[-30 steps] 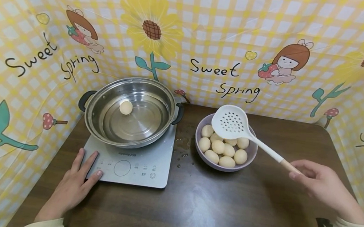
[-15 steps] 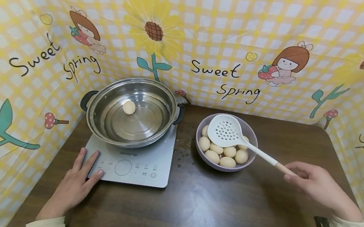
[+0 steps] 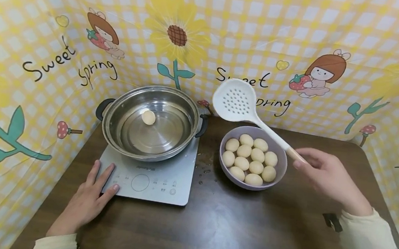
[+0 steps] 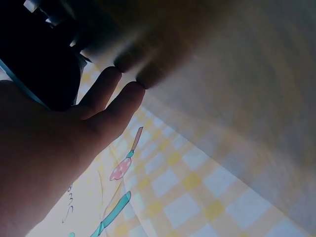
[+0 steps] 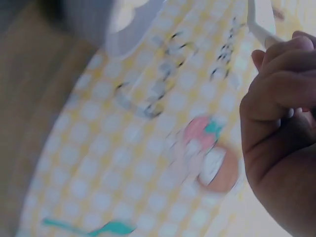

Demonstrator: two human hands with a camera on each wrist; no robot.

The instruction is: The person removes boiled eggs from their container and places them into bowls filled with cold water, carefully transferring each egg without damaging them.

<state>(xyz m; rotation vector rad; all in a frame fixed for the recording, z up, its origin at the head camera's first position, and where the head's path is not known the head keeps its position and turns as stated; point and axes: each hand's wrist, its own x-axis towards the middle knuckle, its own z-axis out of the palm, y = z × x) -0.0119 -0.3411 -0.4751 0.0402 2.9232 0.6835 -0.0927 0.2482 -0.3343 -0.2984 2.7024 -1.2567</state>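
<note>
My right hand grips the wooden end of a white slotted skimmer, its holed head raised above and behind the purple bowl. Several pale eggs fill that bowl. In the right wrist view the fingers of the right hand curl round the handle. My left hand lies with fingers spread at the left front corner of the induction cooker. On the cooker stands a steel pot of water with one egg in it.
Black handles stick out from the pot's sides. Water drops dot the dark wooden table between cooker and bowl. A yellow checked cloth hangs round the back and sides. A small black object is beside the right sleeve.
The skimmer dips to the eggs in the bowl, then rises up and to the left, its head holding no egg. My right hand moves left and up with it; the left hand stays at the cooker.
</note>
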